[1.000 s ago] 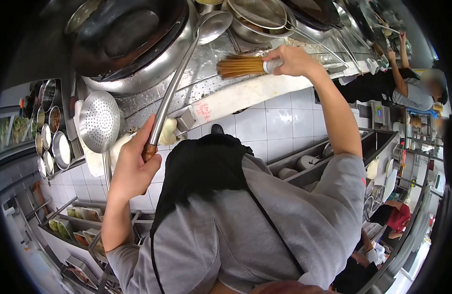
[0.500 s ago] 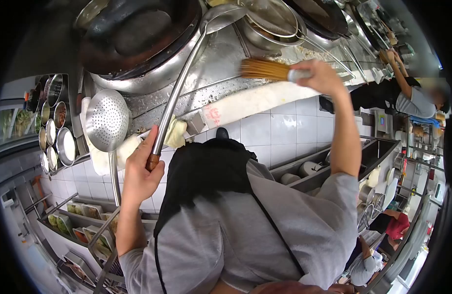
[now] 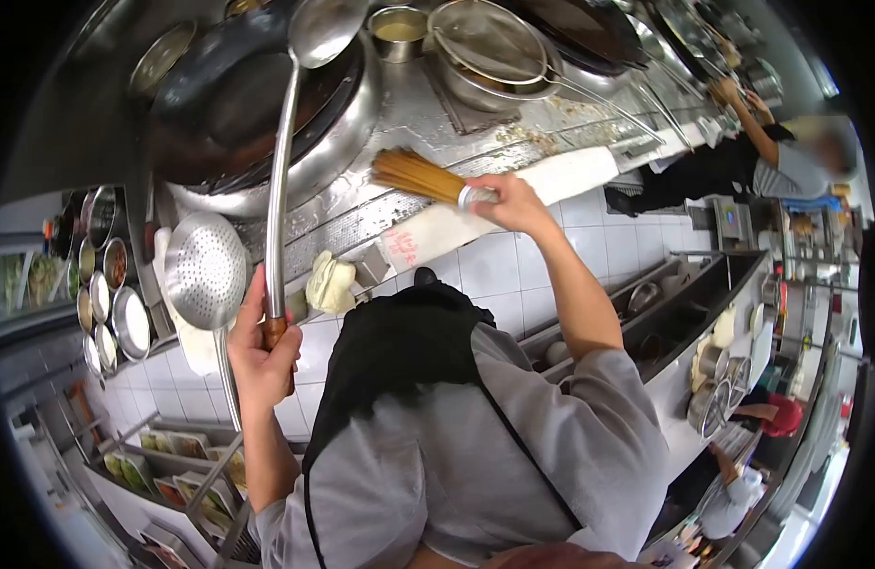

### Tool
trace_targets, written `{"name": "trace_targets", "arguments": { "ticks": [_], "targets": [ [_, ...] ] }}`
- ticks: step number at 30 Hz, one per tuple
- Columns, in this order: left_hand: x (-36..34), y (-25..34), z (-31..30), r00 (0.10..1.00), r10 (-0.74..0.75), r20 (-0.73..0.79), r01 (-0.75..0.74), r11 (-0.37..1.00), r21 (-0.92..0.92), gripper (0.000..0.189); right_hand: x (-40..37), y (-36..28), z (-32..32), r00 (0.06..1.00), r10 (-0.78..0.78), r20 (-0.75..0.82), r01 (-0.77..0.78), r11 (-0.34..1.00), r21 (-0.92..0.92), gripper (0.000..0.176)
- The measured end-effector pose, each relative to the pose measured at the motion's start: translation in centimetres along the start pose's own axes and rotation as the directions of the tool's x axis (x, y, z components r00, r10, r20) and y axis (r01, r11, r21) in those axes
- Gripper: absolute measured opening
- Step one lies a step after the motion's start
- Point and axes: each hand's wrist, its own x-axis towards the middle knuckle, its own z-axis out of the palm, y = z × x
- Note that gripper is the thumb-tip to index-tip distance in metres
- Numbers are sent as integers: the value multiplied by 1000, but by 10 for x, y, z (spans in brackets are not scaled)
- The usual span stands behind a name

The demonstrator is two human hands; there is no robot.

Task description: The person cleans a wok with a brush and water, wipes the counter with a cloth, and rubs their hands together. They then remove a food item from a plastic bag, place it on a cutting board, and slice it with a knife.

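My left hand (image 3: 264,346) is wrapped round the wooden end of a long-handled ladle (image 3: 282,180). The ladle's bowl is up at the far side, over the right rim of a dark wok (image 3: 205,123). In my right hand (image 3: 515,204) is a bamboo wok brush (image 3: 419,175), gripped by its pale bound end. Its bristles point left, slightly blurred, above the wet metal stovetop (image 3: 362,161) near the front edge. A perforated skimmer (image 3: 206,268) lies just left of my left hand.
A folded cloth (image 3: 331,283) sits on the front ledge. Behind the brush stand a round mesh strainer (image 3: 485,43) over a bowl and a small metal cup (image 3: 398,33). Several seasoning tins (image 3: 129,322) are at left. Another person (image 3: 798,166) works at far right.
My right hand has swept the brush left, closer to the wok. The ladle's bowl has shifted left over the wok, its handle now more upright. The view has shifted slightly.
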Motion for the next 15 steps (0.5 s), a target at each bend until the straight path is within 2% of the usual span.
{"name": "trace_targets", "arguments": {
  "ticks": [1,4,5,7,10,12,15],
  "targets": [
    [1,1,0,1000,8,5,-8,1000,-13,77,4,8,4,1000,-1,11,1,1000,31,45],
    [0,0,0,1000,28,10,-27,998,-61,78,-5,4,-11,958,-37,-286,-40,965,-259,46],
    [0,-1,-1,999,30,22,-29,997,-73,78,-10,-1,-19,957,19,-290,-86,972,-220,47],
    [1,-1,0,999,22,33,-18,993,-114,77,-20,-15,-35,953,116,-280,-163,975,-149,49],
    [8,0,10,1000,-3,28,9,976,-219,78,-10,2,21,962,-78,-262,84,996,15,55],
    [16,-3,18,998,17,58,4,937,-350,70,-8,-2,87,965,-168,-200,162,986,-45,58],
    [26,-8,31,996,34,79,13,850,-527,56,-23,-38,114,984,-166,-60,140,941,-307,57]
  ]
}}
